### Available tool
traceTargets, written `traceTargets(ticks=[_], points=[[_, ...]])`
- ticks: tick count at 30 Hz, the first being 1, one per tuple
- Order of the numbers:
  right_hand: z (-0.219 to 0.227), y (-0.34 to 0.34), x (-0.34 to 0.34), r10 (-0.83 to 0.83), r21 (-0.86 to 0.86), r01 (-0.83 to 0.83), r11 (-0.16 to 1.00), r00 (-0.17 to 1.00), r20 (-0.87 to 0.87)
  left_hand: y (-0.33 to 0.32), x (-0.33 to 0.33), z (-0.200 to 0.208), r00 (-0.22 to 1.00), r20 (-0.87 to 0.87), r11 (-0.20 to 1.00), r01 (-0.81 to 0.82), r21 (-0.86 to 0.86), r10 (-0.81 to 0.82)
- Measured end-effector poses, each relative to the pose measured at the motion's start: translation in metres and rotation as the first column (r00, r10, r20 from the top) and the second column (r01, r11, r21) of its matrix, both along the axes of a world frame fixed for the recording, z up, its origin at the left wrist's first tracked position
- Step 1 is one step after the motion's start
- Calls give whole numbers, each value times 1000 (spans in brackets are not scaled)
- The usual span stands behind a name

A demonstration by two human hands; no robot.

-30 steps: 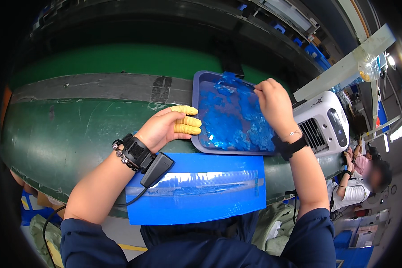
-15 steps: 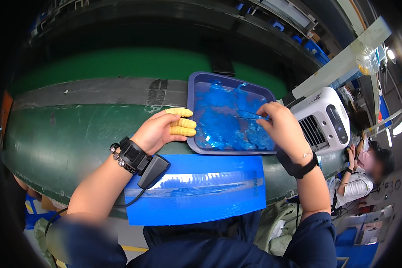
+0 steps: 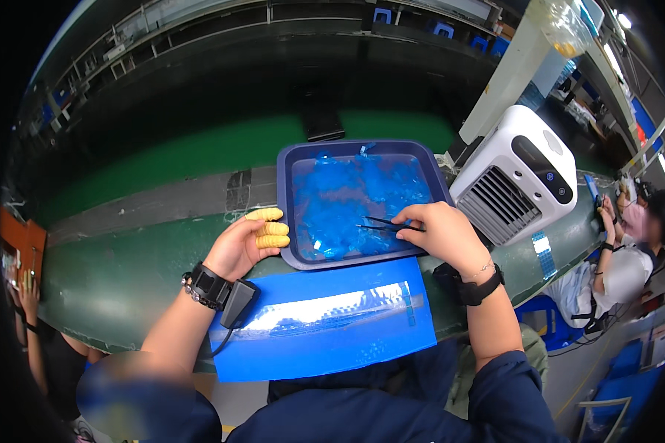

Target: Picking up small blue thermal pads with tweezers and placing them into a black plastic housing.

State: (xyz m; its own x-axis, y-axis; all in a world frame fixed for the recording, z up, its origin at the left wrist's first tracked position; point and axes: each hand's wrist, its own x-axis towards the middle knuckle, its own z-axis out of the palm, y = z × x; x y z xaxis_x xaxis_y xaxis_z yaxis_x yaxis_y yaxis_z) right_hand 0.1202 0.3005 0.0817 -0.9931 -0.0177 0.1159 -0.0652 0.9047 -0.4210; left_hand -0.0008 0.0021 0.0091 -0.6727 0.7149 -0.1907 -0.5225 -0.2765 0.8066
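Yellow finger cots cover several fingertips of my left hand. That hand is open at the left wall of a dark purple-grey tray, its fingertips at or very near the rim. Black tweezers are pinched in my right hand above the tray's right half. Their tips point left, down toward crumpled translucent blue film pieces spread over the tray floor. Whether the tips grip a piece is too small to tell. In front of the tray lies a blue sheet with a shiny clear strip across it.
A white air cooler stands right of the tray on the green table. Behind the tray is a dark flat object. A blue strip lies near the table's right edge. Other people sit at far right and far left.
The view has turned, so the tray and cooler appear shifted. The tweezers have moved nearer the tray's front, with their legs visibly spread. My left hand stays by the tray's left wall.
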Motion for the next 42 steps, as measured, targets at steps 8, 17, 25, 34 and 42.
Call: traceTargets(ticks=[8,17,25,34,42], points=[[-6,17,-4,-12,-227,-75,971,933,-360,7,2,1,997,64,999,-37,-37,40],[-19,40,-1,-37,-231,2,973,988,-149,12,-14,54,975,-185,939,50,-339,-119],[-23,37,-3,-129,-582,-2,813,974,-184,73,-144,76,-329,-704,472,-881,-10,-629],[-29,35,-9,289,-958,-97,270,957,-15,132,-224,28,-343,-246,409,-858,-310,-907],[-18,42,-8,93,-987,-86,133,993,-74,62,-152,119,-244,-507,348,-930,-120,-826]])
